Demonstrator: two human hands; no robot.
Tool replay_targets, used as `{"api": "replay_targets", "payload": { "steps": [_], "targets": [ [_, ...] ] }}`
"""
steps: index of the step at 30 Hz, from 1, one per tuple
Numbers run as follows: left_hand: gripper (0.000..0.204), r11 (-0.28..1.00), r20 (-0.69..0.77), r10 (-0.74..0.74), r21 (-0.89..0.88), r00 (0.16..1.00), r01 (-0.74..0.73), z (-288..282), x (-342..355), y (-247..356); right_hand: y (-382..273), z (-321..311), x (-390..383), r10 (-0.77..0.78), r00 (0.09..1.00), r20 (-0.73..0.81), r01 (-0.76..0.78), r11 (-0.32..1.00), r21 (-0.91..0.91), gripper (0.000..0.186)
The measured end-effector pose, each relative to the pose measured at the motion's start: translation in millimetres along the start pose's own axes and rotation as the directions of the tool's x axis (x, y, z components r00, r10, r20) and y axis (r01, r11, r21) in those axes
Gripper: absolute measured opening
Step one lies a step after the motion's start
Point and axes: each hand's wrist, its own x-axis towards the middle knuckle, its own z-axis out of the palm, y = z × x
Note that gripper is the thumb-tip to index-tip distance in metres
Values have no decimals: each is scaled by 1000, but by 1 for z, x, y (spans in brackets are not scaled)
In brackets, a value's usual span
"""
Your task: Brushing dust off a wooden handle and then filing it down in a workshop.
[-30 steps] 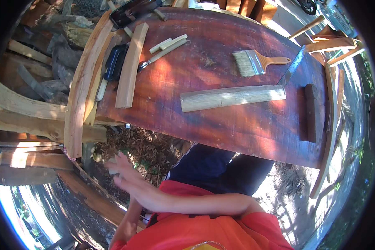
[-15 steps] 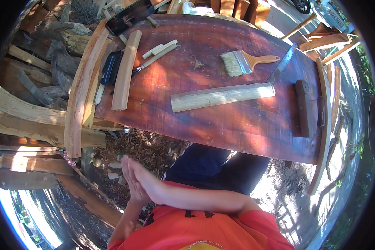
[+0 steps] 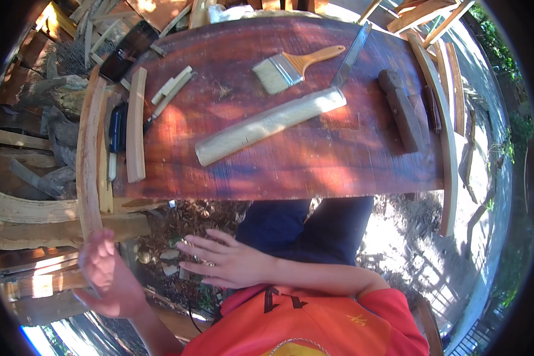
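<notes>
Below the wooden tabletop [image 3: 279, 181], my left hand [image 3: 107, 279] is raised at lower left, fingers apart, empty and slightly blurred. My right hand [image 3: 222, 261] hovers over the leafy ground before my legs, fingers spread, empty. On the tabletop lie a pale half-round wooden piece [image 3: 267, 127], a wide paintbrush [image 3: 279, 74] and a metal blade [image 3: 351, 53]. A dark wooden block [image 3: 400, 110] rests on the right. Toward the left are small pale sticks [image 3: 166, 89], a light batten [image 3: 136, 124], a black plastic object [image 3: 118, 127] and a dark glossy device [image 3: 127, 50].
Long boards [image 3: 90, 148] run along the table's left end; curved strips [image 3: 433, 89] line the right. Scrap wood [image 3: 59, 148] is piled at the left, and lumber [image 3: 421, 18] stands at the back right. Dry leaves [image 3: 166, 225] and sunlit ground [image 3: 403, 249] lie below.
My hands were together and have separated: the left swung out leftward, the right opened out with fingers spread. The view has shifted, so the tabletop sits higher and straighter in the picture.
</notes>
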Motion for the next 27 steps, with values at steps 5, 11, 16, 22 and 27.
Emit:
{"api": "replay_targets", "payload": {
  "steps": [5, 11, 16, 22, 27],
  "targets": [
    [61, 967, 246, 86, 212, 965, -140, 31, 20, -19, 2, -60, -22, -17, 999, -30, 17, 1000, -2, 47],
    [25, 719, 375, -36, 654, 926, -237, 104, 44, -52, 0, -161, -5, -70, 951, -300, -16, 962, -274, 30],
    [35, 724, 377, 8, 637, 926, -265, 123, 43, -64, 20, -221, -10, 262, 765, -589, -566, 709, -420, 35],
    [56, 618, 412, -46, 727, 910, -298, 129, 34, -75, 35, -233, 3, 399, 591, -701, -742, 610, -278, 47],
    [66, 495, 395, -89, 814, 914, -304, 139, 40, -85, 46, -220, 7, 378, 635, -673, -727, 586, -357, 50]
  ]
}}
